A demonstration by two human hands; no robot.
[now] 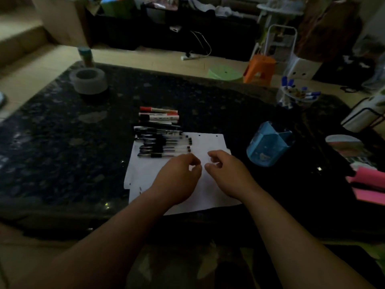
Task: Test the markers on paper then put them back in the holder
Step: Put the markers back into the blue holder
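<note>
A white sheet of paper (210, 140) lies on the dark stone table (62, 142). Along its far-left side runs a row of markers and pens: a red-capped marker (158, 110) farthest, a black-capped marker (159, 117) beside it, then several thin black pens (164, 147) partly on the paper. A blue pen holder (268, 144) stands tilted just right of the paper. My left hand (179, 178) and my right hand (227, 174) hover close together over the middle of the paper, fingers loosely curled. I see nothing held in either.
A clear cup with blue-capped markers (295, 97) stands at the table's far right. A grey round ring-shaped object (88, 80) sits far left. Pink items (368, 184) lie at the right edge. An orange stool (260, 67) is on the floor beyond.
</note>
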